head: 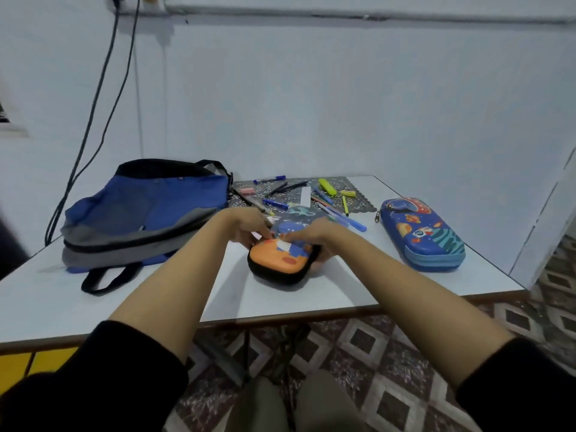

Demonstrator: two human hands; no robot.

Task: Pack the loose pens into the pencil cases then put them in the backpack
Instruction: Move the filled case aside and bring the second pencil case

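An orange and black pencil case lies in the middle of the white table. My left hand grips its far left edge, and my right hand lies over its far right side with fingers curled on it. Several loose pens and markers are scattered on a dark patterned mat behind the case. A blue space-print pencil case lies shut at the right. The blue and grey backpack lies flat at the left.
Two black cables hang down the wall behind the backpack. The table's front edge runs just above my knees, over a patterned tile floor. A yellow cabinet front shows at the lower left.
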